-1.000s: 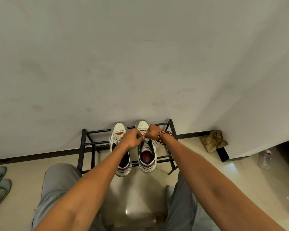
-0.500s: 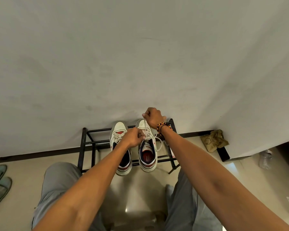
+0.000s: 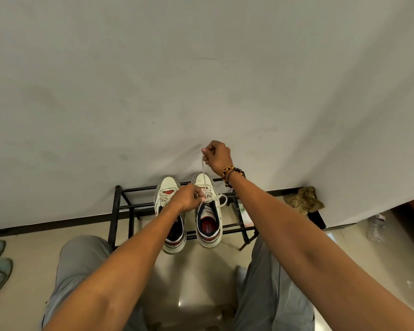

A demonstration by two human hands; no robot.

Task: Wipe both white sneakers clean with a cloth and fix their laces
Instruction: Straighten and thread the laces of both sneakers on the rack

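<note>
— Where things stand?
— Both sneakers up on the black shoe rack point(image 3: 120, 206), toes to the wall, side by side. Left sneaker point(image 3: 169, 212) partly under the left forearm. Right sneaker point(image 3: 207, 211) being laced.
— Hands?
— Right hand point(image 3: 216, 157) raised above the toe of the right sneaker, fingers curled, pinching one end of the lace point(image 3: 203, 173), drawn up taut against the wall. Left hand point(image 3: 189, 198) low over the eyelets, fingers curled, pinching the lace at the crossing; a loose loop lying just beside it on the right. Beaded bracelets point(image 3: 232, 174) on the right wrist.
— Cloth?
— Crumpled tan cloth point(image 3: 302, 199) on the floor at the corner, well apart from the shoes, untouched by either hand. Probably wiping done or set aside; hard to judge from here.
— So, how to do this step well?
— Keep the left pinch firm at the crossing so the knot cannot slip. Pull the raised end straight and evenly, not sideways, to avoid dragging the sneaker off the rack bars. Take slack out slowly; stop once snug over the tongue. Mind the loose loop: easy to pull right through and undo.
— Risks?
— Sneaker sitting on thin bars, heel overhanging the front; a hard tug likely to tip it. Also worth checking both ends for roughly equal length before tying the bow.
</note>
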